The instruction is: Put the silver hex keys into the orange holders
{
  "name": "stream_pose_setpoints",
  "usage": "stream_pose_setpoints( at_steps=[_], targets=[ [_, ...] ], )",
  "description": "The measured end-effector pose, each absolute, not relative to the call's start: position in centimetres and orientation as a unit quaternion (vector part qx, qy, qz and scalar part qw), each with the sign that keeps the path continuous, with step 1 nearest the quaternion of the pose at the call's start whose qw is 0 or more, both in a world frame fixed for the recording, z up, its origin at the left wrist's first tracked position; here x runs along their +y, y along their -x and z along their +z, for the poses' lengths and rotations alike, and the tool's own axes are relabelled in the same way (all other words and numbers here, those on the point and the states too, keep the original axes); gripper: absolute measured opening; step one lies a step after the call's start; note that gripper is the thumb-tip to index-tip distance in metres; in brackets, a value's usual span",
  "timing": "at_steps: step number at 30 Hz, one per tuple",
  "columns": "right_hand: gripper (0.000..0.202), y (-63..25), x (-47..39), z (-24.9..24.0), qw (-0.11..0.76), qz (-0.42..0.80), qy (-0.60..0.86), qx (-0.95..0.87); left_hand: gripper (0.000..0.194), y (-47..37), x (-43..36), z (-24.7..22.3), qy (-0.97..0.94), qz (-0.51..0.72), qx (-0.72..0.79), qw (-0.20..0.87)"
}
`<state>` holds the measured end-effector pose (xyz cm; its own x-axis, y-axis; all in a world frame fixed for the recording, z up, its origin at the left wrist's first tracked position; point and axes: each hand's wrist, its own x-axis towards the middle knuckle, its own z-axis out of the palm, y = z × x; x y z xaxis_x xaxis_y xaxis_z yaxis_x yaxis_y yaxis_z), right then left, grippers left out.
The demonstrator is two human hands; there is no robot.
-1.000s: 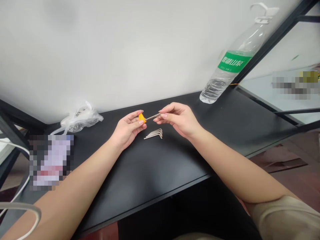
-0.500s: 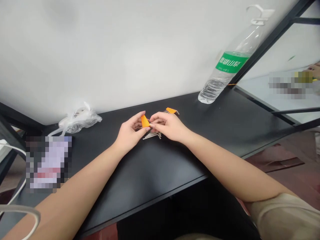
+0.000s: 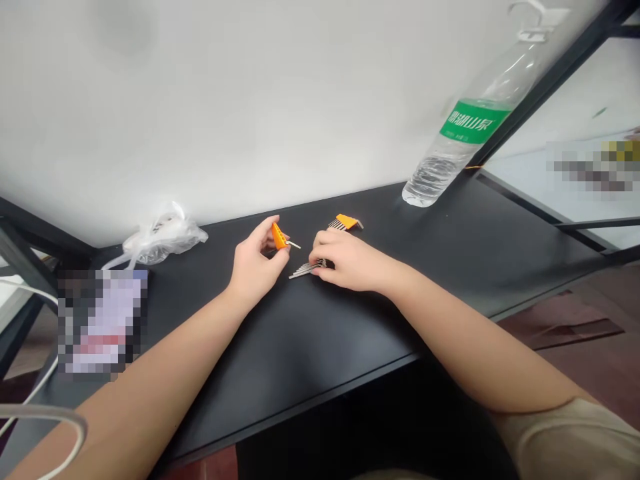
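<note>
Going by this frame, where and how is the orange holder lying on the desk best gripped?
Probably by the exposed upper face of the orange holder, pinched across its edges from above. That face lies uncovered, while thin metal keys stick out to its left, a poorer place to grip. The right hand sits just in front, crowding the near side.

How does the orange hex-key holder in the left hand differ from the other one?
The held holder is raised in the left hand; the other holder lies on the desk, beyond the right hand.
The held holder visibly has one key projecting; the other holder shows a row of several.
Both are orange.
</note>
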<state>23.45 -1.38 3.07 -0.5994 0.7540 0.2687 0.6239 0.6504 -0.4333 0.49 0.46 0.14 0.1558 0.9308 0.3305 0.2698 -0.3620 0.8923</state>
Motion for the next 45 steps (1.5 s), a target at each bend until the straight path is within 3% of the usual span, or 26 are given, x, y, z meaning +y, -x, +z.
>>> stream_pose_setpoints(
  at_steps=[5, 10, 15, 19, 31, 45],
  targets=[
    [0.014, -22.9, -1.6, 2.6, 0.115, 0.086, 0.379, -0.914, 0.063, -0.3, 0.7, 0.2, -0.683, 0.473, 0.449, 0.329],
    [0.016, -22.3, -2.1, 3.0, 0.086, 0.069, 0.392, -0.913, 0.069, 0.0, 0.8, -0.2, -0.732, 0.424, 0.456, 0.276],
    [0.011, -24.0, -1.7, 4.0, 0.189, 0.197, 0.398, -0.876, 0.070, 0.2, 0.8, -0.6, -0.750, 0.405, 0.460, 0.249],
    [0.009, -24.8, -1.1, 4.2, 0.298, 0.171, 0.402, -0.849, 0.069, 0.1, 0.6, -0.7, -0.766, 0.382, 0.464, 0.229],
    [0.025, -24.5, -1.3, 3.3, 0.329, 0.101, 0.345, -0.873, 0.053, -0.3, 0.1, -0.3, -0.771, 0.385, 0.457, 0.221],
    [0.024, -25.1, -1.0, 3.6, 0.362, 0.076, 0.351, -0.860, 0.057, 0.0, 0.3, -0.8, -0.783, 0.385, 0.456, 0.178]
  ],
)
